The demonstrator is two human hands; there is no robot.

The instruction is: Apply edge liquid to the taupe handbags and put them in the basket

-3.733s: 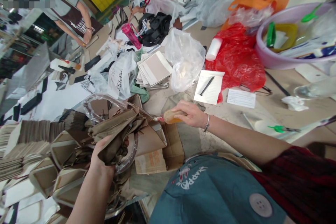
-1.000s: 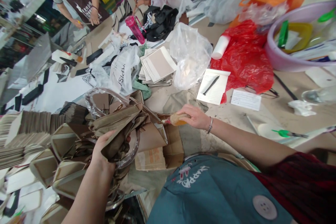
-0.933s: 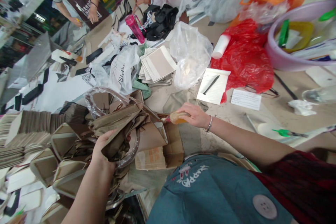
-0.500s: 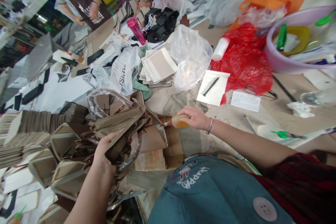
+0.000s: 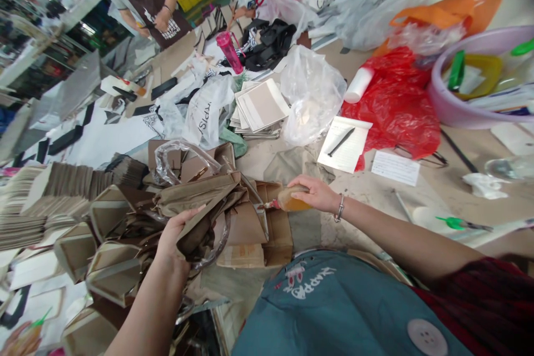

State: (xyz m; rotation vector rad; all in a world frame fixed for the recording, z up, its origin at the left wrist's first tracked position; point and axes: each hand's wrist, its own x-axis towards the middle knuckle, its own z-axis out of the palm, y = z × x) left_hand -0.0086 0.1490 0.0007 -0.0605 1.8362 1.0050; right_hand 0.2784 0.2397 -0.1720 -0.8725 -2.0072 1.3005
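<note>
My left hand (image 5: 177, 233) is closed on the brown bag piece (image 5: 208, 206), thumb on top, the other fingers mostly hidden beneath it. My right hand (image 5: 315, 193) is wrapped round a glue bottle (image 5: 292, 200) with amber contents, lying sideways. The bottle's reddish nozzle points left at the edge of the tan bag panel (image 5: 246, 223); whether it touches cannot be made out. A handle wrapped in clear plastic (image 5: 183, 150) arches behind the bag piece. Under the panel and nozzle stands an open cardboard box (image 5: 279, 233).
Unfinished bags (image 5: 114, 272) and stacked pieces (image 5: 67, 189) fill the left. Beyond my hands lie square panels (image 5: 262, 105), a clear bag (image 5: 312, 89), a notepad with a pen (image 5: 344, 150) and a red bag (image 5: 400, 105). A purple basin (image 5: 442, 94) is at right. A person (image 5: 154, 5) stands far left.
The view has shifted, so the table's things appear slightly further right. Both hands keep their holds, and the bottle stays beside the bag panel.
</note>
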